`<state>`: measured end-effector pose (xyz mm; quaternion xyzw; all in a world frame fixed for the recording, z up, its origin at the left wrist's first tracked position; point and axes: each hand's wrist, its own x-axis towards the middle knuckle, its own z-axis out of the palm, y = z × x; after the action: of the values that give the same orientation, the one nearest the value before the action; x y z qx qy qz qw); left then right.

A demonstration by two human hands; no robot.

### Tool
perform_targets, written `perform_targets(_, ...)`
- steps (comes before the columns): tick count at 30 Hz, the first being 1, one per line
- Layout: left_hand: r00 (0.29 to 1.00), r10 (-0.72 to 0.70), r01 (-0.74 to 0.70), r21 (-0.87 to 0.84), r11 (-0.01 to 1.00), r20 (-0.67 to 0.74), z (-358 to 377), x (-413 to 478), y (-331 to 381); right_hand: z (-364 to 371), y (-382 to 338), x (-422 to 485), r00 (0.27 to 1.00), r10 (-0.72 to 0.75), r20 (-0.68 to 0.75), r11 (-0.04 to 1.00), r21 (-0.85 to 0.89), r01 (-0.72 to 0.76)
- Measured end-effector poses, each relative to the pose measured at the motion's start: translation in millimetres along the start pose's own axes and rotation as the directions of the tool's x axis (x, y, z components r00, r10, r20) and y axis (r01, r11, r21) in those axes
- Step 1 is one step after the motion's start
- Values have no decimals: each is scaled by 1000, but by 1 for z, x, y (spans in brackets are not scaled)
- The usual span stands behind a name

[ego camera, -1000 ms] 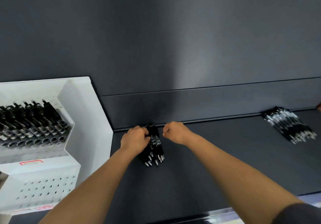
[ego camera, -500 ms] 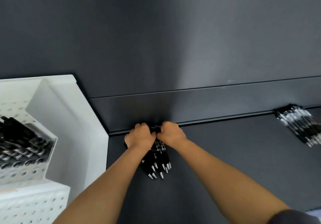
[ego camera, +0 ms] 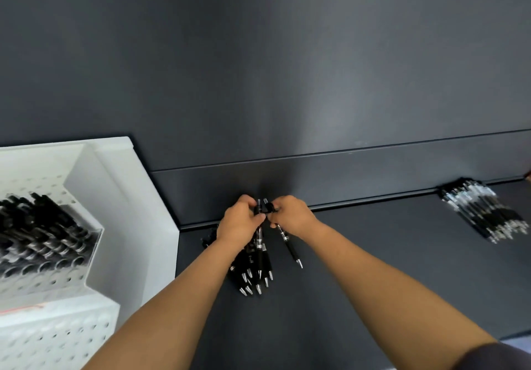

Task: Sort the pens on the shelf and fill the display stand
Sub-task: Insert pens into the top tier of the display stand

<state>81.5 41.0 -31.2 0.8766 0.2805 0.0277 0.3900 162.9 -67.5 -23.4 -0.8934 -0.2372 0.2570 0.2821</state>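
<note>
A bundle of black pens (ego camera: 255, 272) with silver tips lies on the dark shelf (ego camera: 344, 269) near its back wall, tips toward me. My left hand (ego camera: 240, 223) grips the bundle's upper ends. My right hand (ego camera: 290, 216) pinches the top of a single black pen (ego camera: 288, 244) that slants apart from the bundle to the right. At the left stands the white perforated display stand (ego camera: 120, 211), with several black pens (ego camera: 40, 237) stacked in its clear holder.
A second pile of black-and-clear pens (ego camera: 485, 214) lies at the far right of the shelf by the back wall. The shelf's front edge runs along the lower right. Dark panels rise behind the shelf.
Both hands closed in on the pen bundle; my right hand has since drawn one pen out to the right. The view shifted, so the stand and the far pile moved in the frame.
</note>
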Motion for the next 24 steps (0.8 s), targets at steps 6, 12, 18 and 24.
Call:
perform_targets(6, 984, 110, -125, -102, 987, -137, -13, -35, 19, -12, -5, -33, 995, -95, -30, 986, 133, 98)
perform_targets(12, 957, 151, -181, -103, 978, -249, -31, -86, 31, -17, -30, -73, 970, -226, -92, 963, 130, 236)
perform_targets(18, 918, 92, -122, -52, 991, -387, -65, -137, 15, 5, -71, -113, 926, -376, 19, 919, 137, 370)
perform_targets(24, 865, 99, -102, 21, 995, -492, -113, -180, 2, 25, -115, -141, 851, -525, 13, 841, 158, 517)
